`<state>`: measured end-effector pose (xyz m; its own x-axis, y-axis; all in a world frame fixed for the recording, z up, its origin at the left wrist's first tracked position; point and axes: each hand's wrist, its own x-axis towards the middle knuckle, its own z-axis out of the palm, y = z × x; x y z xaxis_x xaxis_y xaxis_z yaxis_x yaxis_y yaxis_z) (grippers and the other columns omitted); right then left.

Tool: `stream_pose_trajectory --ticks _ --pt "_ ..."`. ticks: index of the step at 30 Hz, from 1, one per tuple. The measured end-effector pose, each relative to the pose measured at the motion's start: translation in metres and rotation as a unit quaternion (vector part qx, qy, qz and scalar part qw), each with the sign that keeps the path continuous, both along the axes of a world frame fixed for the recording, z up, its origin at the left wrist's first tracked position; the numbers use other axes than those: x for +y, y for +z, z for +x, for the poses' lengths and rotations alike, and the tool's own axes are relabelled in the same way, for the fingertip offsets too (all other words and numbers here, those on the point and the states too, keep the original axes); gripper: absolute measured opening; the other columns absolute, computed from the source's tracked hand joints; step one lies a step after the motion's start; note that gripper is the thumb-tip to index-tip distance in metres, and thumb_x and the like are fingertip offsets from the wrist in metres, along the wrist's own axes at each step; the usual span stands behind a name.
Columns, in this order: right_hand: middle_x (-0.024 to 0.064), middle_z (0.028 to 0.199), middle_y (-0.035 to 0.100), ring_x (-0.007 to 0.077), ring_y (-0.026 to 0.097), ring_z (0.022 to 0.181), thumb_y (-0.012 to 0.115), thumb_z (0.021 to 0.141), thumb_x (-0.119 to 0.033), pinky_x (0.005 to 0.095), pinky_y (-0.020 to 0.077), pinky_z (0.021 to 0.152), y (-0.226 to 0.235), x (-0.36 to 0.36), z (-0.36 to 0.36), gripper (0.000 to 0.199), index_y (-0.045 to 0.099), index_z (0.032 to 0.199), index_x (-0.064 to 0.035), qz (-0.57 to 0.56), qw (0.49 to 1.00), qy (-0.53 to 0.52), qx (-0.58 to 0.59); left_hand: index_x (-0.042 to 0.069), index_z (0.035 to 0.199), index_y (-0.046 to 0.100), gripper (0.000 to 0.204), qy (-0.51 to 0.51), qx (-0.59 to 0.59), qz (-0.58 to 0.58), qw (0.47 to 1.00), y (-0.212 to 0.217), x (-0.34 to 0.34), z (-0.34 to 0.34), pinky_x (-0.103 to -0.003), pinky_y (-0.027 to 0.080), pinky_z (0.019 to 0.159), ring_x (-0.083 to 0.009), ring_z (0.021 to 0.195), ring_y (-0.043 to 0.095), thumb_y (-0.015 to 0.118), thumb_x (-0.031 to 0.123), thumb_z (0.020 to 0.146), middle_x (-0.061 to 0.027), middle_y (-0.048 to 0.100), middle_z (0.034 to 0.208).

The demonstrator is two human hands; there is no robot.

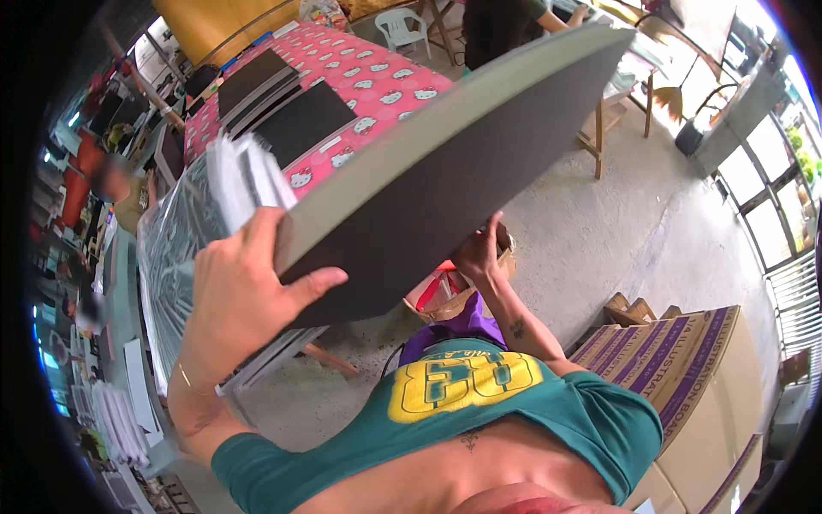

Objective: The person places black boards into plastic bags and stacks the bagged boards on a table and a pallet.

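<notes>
A large board with a dark face and a pale grey band along its upper side is held up tilted in front of me. Whether it is one board or several stacked, I cannot tell. My left hand grips its near left end, thumb across the dark face. At the lower edge, my right hand supports it, with most of its fingers hidden. Behind my left hand, a bundle of white sheets lies on a plastic-covered stack.
A table with a pink patterned cover bears dark boards. Below my right hand stands an open cardboard box. Large cartons stand at right. Another person works at the back, one more at left.
</notes>
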<state>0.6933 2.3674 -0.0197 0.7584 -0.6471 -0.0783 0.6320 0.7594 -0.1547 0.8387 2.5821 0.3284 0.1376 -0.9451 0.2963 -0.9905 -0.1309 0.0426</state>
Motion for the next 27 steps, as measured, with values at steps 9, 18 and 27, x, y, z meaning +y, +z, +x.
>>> stream_pose_trajectory --ticks 9,18,27 --pt "0.0098 0.151 0.018 0.0296 0.018 0.138 0.037 0.068 -0.083 0.0511 0.0143 0.111 -0.029 -0.157 0.052 0.106 0.022 0.144 -0.0102 -0.062 0.993 0.099 -0.035 0.000 0.100 0.051 0.064 0.056 -0.064 -0.012 0.996 0.004 -0.153 -0.013 -0.047 0.045 0.058 -0.0437 0.068 0.059 0.073 0.051 0.069 -0.0226 0.060 0.070" --pt "0.0211 0.139 0.029 0.0301 0.031 0.129 0.065 0.079 -0.050 0.0395 0.0262 0.107 0.064 -0.341 -0.026 0.084 0.030 0.137 0.0000 -0.362 0.745 -0.276 0.488 -0.003 0.104 0.049 0.065 0.153 0.018 0.010 0.988 -0.051 -0.203 0.033 -0.049 0.044 0.072 -0.0472 0.081 0.056 0.078 0.040 0.064 -0.0270 0.060 0.084" --pt "0.0162 0.144 0.026 0.0255 0.023 0.134 0.069 0.079 -0.045 0.0362 0.0196 0.109 0.187 -0.467 0.031 0.095 0.013 0.146 -0.0066 -0.632 0.741 -0.101 0.205 -0.004 0.107 0.050 0.072 0.186 0.023 0.048 0.981 -0.051 -0.223 0.045 -0.049 0.045 0.071 -0.0446 0.080 0.058 0.079 0.043 0.060 -0.0266 0.060 0.083"
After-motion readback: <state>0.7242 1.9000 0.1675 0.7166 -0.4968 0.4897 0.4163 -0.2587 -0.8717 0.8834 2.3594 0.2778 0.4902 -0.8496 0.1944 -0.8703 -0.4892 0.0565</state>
